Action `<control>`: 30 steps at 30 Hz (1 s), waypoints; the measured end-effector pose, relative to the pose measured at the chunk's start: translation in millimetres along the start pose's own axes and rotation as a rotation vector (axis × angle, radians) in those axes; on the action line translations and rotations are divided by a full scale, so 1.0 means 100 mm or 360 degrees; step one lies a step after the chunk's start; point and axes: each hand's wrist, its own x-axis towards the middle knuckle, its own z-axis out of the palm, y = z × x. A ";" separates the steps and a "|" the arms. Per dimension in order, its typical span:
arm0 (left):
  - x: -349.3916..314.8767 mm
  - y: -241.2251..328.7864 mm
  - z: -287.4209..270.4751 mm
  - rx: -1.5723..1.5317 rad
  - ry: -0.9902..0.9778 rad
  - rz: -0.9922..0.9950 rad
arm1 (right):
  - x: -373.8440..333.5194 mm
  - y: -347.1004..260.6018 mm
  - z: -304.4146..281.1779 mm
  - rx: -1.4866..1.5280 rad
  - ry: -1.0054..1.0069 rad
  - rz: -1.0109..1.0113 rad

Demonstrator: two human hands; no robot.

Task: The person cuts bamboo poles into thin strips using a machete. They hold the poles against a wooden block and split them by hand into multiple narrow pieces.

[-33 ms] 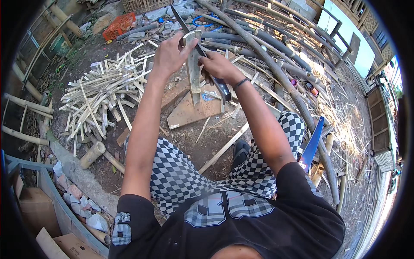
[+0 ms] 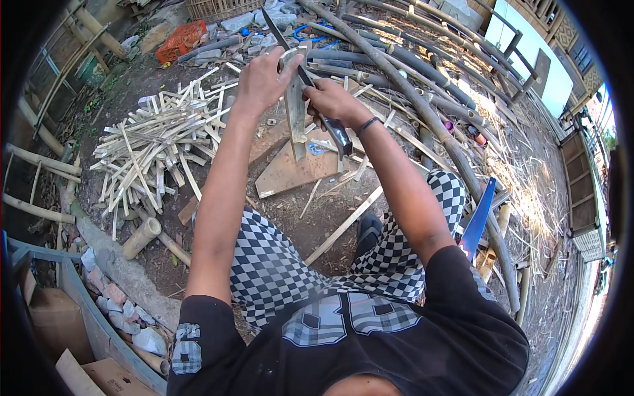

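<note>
My left hand (image 2: 263, 82) is wrapped round the upper end of a split bamboo piece (image 2: 296, 119), which stands nearly upright with its lower end over a wooden board (image 2: 284, 177) on the ground. In my right hand (image 2: 335, 103) is a machete (image 2: 275, 29), gripped by its dark handle (image 2: 340, 137). The blade slants up and away to the left, crossing the bamboo close to its top, just by my left thumb. Whether the edge has bitten into the bamboo cannot be made out.
Split bamboo sticks (image 2: 155, 142) lie heaped at the left. Long poles (image 2: 422, 109) stretch across the right side. A blue saw (image 2: 481, 214) rests beside my right knee. An orange crate (image 2: 181, 41) sits at the far left, and a cut bamboo stump (image 2: 142, 237) lies nearer.
</note>
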 end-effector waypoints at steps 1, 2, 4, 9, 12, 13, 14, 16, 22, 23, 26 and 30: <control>0.06 0.03 0.01 -0.0008 0.0002 0.0008 | 0.02 -0.02 0.00 -0.0249 0.0086 -0.0025; 0.12 0.06 0.03 0.0008 -0.0020 -0.0005 | 0.02 -0.03 -0.04 -0.0252 0.0100 -0.0020; 0.13 0.10 0.11 0.0013 -0.0056 -0.0019 | -0.05 -0.11 -0.09 -0.0593 0.0128 -0.0062; 0.21 0.24 0.38 0.0132 0.0201 0.0085 | -0.06 -0.13 -0.30 -0.0793 0.0217 0.0061; 0.24 0.26 0.48 0.0144 0.0220 0.0001 | -0.03 -0.16 -0.40 -0.0911 0.0166 0.0192; 0.22 0.27 0.49 0.0050 0.0294 0.0048 | -0.02 -0.15 -0.41 -0.0906 0.0167 0.0200; 0.22 0.26 0.50 0.0049 0.0285 0.0049 | -0.02 -0.14 -0.41 -0.0974 0.0219 0.0118; 0.23 0.19 0.48 0.0145 0.0250 0.0017 | -0.02 -0.18 -0.36 -0.1057 0.0244 -0.0002; 0.47 0.25 0.59 0.0228 0.0227 0.0043 | 0.26 0.07 -0.69 -0.1809 0.0503 -0.0481; 0.45 0.29 0.57 0.0120 0.0123 0.0073 | 0.27 0.06 -0.93 -0.2085 0.0326 -0.0513; 0.46 0.33 0.64 0.0077 0.0164 0.0090 | 0.26 -0.07 -1.07 -0.2370 0.0138 -0.0537; 0.44 0.50 0.71 0.0068 -0.0001 0.0043 | 0.17 0.29 -1.14 -0.2134 0.0381 -0.0676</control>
